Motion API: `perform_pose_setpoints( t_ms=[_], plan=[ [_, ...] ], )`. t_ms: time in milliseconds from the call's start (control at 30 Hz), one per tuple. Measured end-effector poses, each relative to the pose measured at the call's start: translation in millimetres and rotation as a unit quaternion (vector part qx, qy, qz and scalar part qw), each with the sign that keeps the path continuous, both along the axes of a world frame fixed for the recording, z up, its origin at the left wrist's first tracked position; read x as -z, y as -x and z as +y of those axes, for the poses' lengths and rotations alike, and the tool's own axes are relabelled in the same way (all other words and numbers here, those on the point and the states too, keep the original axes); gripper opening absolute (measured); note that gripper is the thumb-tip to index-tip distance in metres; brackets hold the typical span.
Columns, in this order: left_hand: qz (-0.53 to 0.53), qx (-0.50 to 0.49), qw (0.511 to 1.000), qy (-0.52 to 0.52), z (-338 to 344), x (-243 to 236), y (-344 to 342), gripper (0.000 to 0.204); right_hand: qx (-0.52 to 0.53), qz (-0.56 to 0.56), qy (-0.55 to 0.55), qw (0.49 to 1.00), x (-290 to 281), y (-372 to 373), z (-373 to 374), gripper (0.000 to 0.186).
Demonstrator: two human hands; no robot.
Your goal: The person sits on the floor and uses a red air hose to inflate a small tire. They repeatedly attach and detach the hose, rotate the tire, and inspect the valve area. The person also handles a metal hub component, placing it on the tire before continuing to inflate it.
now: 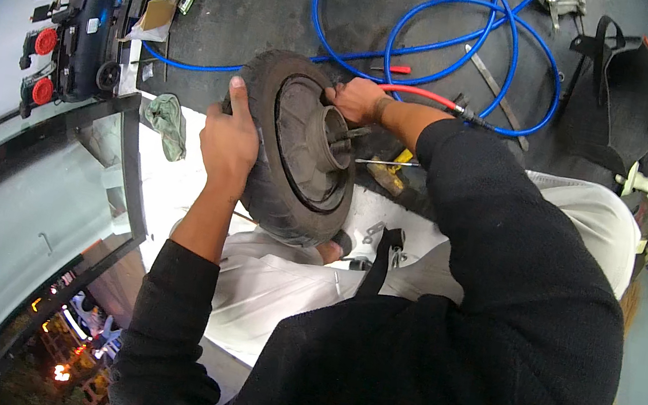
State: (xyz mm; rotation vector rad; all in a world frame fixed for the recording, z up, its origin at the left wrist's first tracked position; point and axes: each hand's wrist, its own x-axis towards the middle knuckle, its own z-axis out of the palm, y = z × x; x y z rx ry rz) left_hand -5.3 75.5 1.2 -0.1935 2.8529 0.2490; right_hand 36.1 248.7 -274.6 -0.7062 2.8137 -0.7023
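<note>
A small wheel with a black tyre [267, 185] stands tilted in front of me, its dusty rim [292, 145] and round hub [326, 137] turned to the right. My left hand [229, 143] grips the tyre's left side, the thumb raised along the edge and the other fingers mostly hidden. At the upper inner rim, my right hand [357, 101] is closed close to the hub; whatever its fingers pinch is hidden. Just behind that wrist runs a red hose [422, 93], joined by a metal fitting [467, 113] to a coiled blue hose [507, 131].
Across the dark mat lie a long metal bar [495, 84] and a small red-handled tool [398, 69]. A yellow-handled tool [386, 175] lies right of the wheel. A black bag [618, 109] sits far right, a greenish cloth [166, 125] left, and a compressor [79, 36] beyond.
</note>
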Motion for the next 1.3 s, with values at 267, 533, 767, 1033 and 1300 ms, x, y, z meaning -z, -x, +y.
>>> perform_pose_setpoints(
  t_ms=[267,533,767,1033,1300],
  plan=[
    [0.011,-0.010,1.000,-0.011,-5,-3,1,0.104,-0.011,-0.025,-0.026,0.999,-4,1,-3,0.039],
    [-0.004,-0.015,1.000,-0.009,-8,-2,-1,0.106,-0.003,-0.003,-0.015,1.000,1,-2,-4,0.036],
    [0.001,0.020,1.000,-0.009,-16,3,6,0.111,0.005,-0.011,-0.003,1.000,6,0,-6,0.041],
    [-0.460,-0.111,0.851,-0.228,-3,-31,56,0.116,0.018,0.001,0.024,1.000,2,-9,1,0.032],
    [-0.073,-0.047,0.959,-0.270,-9,-43,-97,0.136,0.023,-0.007,-0.001,1.000,9,-9,8,0.038]
  ],
)
